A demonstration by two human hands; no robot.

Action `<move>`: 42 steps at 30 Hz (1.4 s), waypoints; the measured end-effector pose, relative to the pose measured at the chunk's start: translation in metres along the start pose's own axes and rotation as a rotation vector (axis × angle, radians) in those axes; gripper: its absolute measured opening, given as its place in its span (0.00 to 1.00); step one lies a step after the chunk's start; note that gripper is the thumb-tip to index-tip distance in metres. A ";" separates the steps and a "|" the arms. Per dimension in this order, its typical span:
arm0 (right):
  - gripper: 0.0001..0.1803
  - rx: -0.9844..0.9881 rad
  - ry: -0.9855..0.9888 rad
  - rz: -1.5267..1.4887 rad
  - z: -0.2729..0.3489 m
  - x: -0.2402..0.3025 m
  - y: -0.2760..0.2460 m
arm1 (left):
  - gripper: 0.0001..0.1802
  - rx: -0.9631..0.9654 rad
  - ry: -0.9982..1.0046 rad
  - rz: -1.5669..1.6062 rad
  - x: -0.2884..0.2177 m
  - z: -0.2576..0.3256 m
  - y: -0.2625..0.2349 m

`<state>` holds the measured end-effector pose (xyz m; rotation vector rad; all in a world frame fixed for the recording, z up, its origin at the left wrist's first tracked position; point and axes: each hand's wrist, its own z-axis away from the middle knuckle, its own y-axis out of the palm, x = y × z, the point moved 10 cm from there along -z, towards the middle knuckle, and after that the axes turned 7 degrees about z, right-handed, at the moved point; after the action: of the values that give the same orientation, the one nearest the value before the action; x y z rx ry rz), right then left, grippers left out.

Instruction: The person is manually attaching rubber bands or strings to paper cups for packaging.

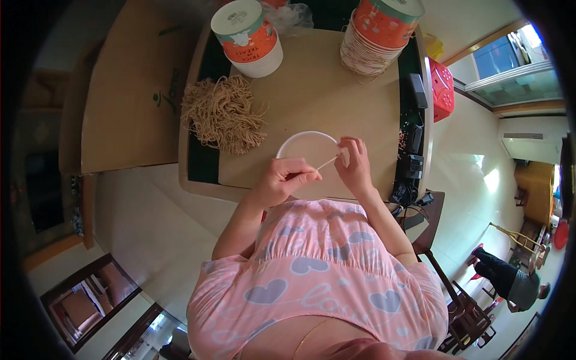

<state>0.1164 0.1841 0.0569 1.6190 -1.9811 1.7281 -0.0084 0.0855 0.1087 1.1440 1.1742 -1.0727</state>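
Observation:
A white round paper bucket (300, 146) sits near the table's front edge, its rim partly hidden by my hands. Above it a short length of pale twine (326, 163) runs taut from one hand to the other. My left hand (288, 181) pinches one end between thumb and finger. With closed fingertips, my right hand (355, 165) grips the other end beside the bucket's right rim. Left of the bucket lies a tangled heap of tan twine pieces (223, 114).
Orange and white paper buckets (249, 42) stand stacked upside down at the back left. Another stack (378, 39), with twine handles, is at the back right. Black power adapters (414, 138) line the right edge. A large cardboard box (132, 90) stands left; a person (510, 282) is far right.

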 end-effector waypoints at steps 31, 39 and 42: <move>0.12 0.930 0.360 -0.324 0.038 -0.119 0.084 | 0.17 -0.306 -0.701 0.576 0.303 0.020 -0.047; 0.18 0.089 -0.079 -0.145 -0.176 0.034 -0.136 | 0.26 -0.292 0.199 -0.223 -0.062 -0.164 -0.075; 0.20 -0.254 -0.315 0.130 -0.198 0.075 -0.180 | 0.22 -0.363 0.594 -0.482 -0.148 -0.225 -0.076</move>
<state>0.0998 0.3147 0.3011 1.7936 -2.3773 1.2471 -0.1225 0.3039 0.2419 0.9305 2.0987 -0.8248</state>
